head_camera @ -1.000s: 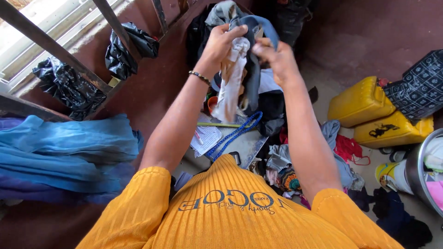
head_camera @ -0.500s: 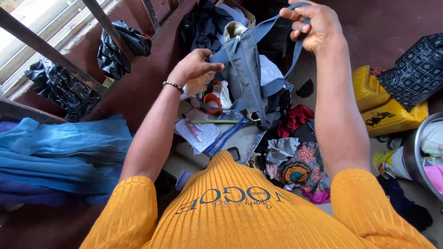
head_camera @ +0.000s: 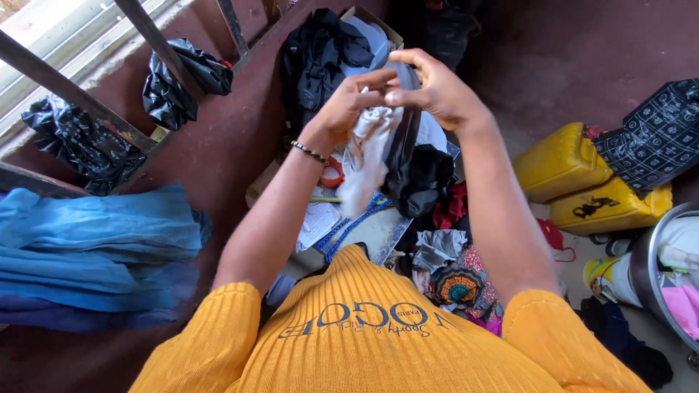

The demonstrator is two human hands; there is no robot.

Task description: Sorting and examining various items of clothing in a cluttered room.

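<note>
A dark garment (head_camera: 408, 138) with a pale lining or second white cloth (head_camera: 364, 156) bunched against it hangs in the air before the person's chest, held up above a heap of clothes on the floor. The right hand (head_camera: 437, 91) is closed over the garment's top edge, thumb and fingers pinching a dark folded band, while the left hand (head_camera: 346, 109) is closed as well, its fingertips gripping the white cloth and the dark fabric just beside the right thumb, so that the two hands touch or nearly touch. A beaded bracelet (head_camera: 309, 152) sits on the left wrist. Both arms reach out from a ribbed yellow shirt (head_camera: 371, 335) that fills the bottom of the view. Below the hanging fabric lie mixed clothes (head_camera: 451, 269), among them a grey piece, a red one and a bright patterned one, together with papers (head_camera: 317, 222) and a blue cord (head_camera: 353, 225). Beyond the hands a cardboard box (head_camera: 368, 18) holds dark clothing. To the right stand two yellow jerrycans (head_camera: 561, 164), a black patterned bag (head_camera: 652, 135) behind them, and a metal basin (head_camera: 655, 280) with pale and pink cloth inside. To the left a pile of folded blue fabric (head_camera: 95, 247) rests on the reddish floor, and black plastic bags (head_camera: 175, 84) lie by a barred railing (head_camera: 69, 91).
</note>
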